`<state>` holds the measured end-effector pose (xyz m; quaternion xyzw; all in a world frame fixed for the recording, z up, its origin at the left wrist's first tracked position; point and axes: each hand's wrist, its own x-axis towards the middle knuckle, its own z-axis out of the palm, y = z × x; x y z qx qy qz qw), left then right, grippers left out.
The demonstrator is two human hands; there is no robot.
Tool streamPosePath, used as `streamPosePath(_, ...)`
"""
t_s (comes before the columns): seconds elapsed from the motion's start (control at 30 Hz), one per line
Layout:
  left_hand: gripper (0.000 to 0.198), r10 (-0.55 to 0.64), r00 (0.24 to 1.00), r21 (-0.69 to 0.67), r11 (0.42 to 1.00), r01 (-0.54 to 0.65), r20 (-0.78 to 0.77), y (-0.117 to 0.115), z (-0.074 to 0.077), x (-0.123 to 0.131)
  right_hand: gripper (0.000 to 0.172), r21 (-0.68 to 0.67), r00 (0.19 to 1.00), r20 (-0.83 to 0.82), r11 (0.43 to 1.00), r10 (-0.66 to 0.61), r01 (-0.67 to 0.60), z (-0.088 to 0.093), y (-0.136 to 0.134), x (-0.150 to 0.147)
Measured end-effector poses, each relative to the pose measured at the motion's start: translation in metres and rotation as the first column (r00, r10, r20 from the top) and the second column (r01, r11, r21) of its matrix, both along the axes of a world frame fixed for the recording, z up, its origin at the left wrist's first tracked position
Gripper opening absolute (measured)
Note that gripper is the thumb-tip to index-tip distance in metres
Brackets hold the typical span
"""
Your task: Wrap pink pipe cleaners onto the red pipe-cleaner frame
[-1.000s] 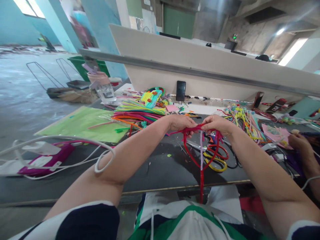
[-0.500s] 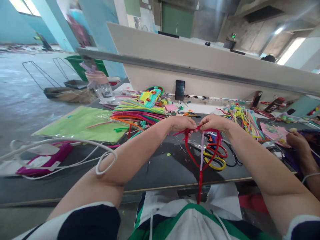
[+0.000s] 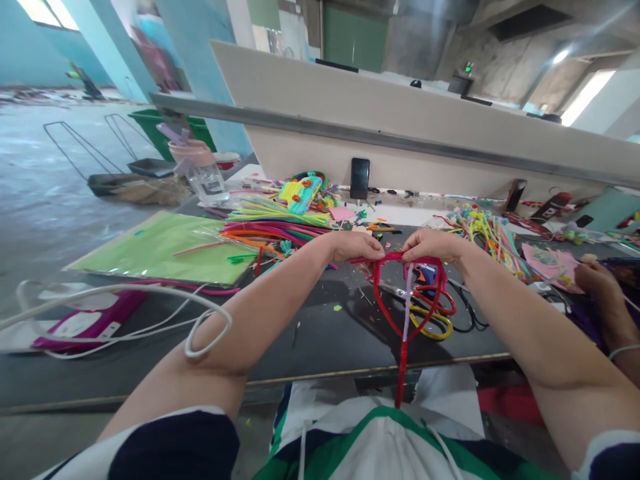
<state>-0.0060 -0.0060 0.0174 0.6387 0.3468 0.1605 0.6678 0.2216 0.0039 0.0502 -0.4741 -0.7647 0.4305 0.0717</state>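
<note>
Between my two hands hangs a red pipe-cleaner shape (image 3: 384, 307), with two curved sides meeting in a twisted red stem below. A pale lilac pipe cleaner (image 3: 407, 300) runs down its middle. My left hand (image 3: 357, 247) pinches the left part of the red top strand. With closed fingers my right hand (image 3: 431, 245) grips the same strand a little to the right, and a short red stretch shows between them. Behind the shape, scissors with yellow handles (image 3: 437, 335) and a pair with red handles (image 3: 450, 300) lie on the dark table (image 3: 310, 347).
Bundles of coloured pipe cleaners (image 3: 280, 230) lie at the left back, beside a green sheet in plastic (image 3: 160, 247). A phone (image 3: 359, 179) leans on the white divider. A white cable (image 3: 225, 327) loops by my left forearm. At right is another person's hand (image 3: 595, 277).
My hands have drawn slightly apart, the left one moving left, so more of the red strand shows between them. The red shape has shifted a little to the right.
</note>
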Motion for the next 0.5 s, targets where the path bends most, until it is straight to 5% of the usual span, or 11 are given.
streamPosePath(0.23,0.023,-0.04,0.999,0.091,0.995,0.04,-0.002,0.002,-0.003,0.009,0.018,-0.09,0.996,-0.045,0.993,0.073,-0.077,-0.001,-0.003,-0.005)
streamPosePath(0.37,0.026,-0.031,0.999,0.119,0.992,0.027,0.027,0.002,0.001,0.012,0.016,-0.171,0.994,-0.108,0.985,-0.011,-0.008,-0.003,-0.006,-0.012)
streamPosePath(0.5,0.032,0.189,0.95,-0.039,0.982,-0.185,0.25,0.004,-0.009,0.001,0.015,-0.197,0.975,-0.178,0.975,-0.136,0.101,0.0,-0.011,-0.008)
